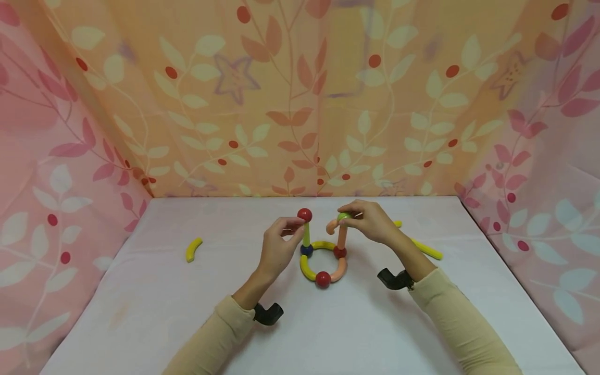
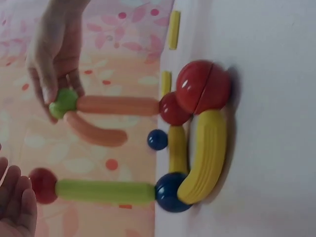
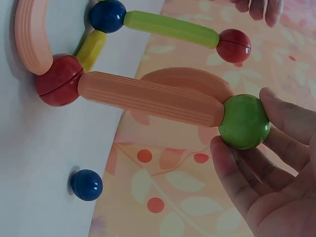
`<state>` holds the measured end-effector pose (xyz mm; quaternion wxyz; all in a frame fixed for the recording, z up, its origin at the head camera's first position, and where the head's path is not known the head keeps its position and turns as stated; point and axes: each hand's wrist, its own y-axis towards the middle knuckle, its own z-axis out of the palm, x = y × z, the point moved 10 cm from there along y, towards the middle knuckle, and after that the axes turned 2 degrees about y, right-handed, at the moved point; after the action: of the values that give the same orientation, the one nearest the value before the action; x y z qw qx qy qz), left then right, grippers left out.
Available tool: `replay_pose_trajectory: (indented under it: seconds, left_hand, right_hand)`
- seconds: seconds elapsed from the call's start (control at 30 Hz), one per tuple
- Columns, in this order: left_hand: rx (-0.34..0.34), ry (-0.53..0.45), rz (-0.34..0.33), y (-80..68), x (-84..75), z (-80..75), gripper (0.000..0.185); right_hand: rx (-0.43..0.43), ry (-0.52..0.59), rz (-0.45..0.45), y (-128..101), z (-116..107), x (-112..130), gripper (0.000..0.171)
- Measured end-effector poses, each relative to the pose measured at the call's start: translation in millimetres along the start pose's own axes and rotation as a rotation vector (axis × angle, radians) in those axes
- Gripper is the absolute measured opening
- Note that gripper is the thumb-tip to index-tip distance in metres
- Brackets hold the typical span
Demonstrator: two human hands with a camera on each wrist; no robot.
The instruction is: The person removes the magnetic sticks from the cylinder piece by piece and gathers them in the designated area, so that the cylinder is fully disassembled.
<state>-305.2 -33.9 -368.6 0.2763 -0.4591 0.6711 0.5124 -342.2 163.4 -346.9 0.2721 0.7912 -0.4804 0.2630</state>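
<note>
Surroundings: loose yellow curved piece (image 1: 193, 249) lies well apart on the left of the white table (image 1: 140, 312); yellow rod (image 1: 425, 249) behind the right wrist; small blue ball (image 3: 86, 184) sits alone beside the ring.
Ring (image 1: 323, 265): flat near table centre; ribbed yellow and peach arcs joined by glossy red and blue balls.
Green post (image 1: 306, 235): upright, smooth, capped by a red ball (image 1: 304, 214).
Peach post (image 3: 148, 98): upright, ribbed, topped by a green ball (image 3: 244, 121).
Left hand (image 1: 277, 249): fingertips at the red ball; whether it pinches cannot be told.
Right hand (image 1: 372, 221): fingers pinching the green ball.
Backdrop: leaf-print cloth (image 1: 300, 104).
</note>
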Motion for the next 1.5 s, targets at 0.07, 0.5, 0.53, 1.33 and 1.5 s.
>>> replay_pose_trajectory:
  seconds: [0.07, 0.5, 0.53, 1.33, 1.5]
  left_hand:
    - [0.041, -0.006, 0.038, -2.8, -4.3, 12.3, 0.017]
    - [0.132, 0.077, 0.136, -7.5, -11.2, 61.9, 0.035]
    - [0.129, 0.066, 0.125, -6.2, -10.9, 64.2, 0.035]
    - [0.165, -0.137, -0.238, -6.0, 32.2, 91.4, 0.03]
    - [0.169, -0.118, -0.255, -7.0, 36.5, 90.1, 0.029]
  right_hand:
    - [0.003, 0.009, -0.012, -0.8, -0.6, -0.3, 0.032]
    - [0.052, 0.098, -0.1, -5.8, -1.1, 3.8, 0.03]
    - [0.054, 0.104, -0.103, -6.2, -1.8, 4.2, 0.029]
    - [0.079, 0.132, -0.135, -4.9, -0.4, 6.5, 0.028]
    - [0.076, 0.126, -0.127, -3.8, 0.5, 5.4, 0.028]
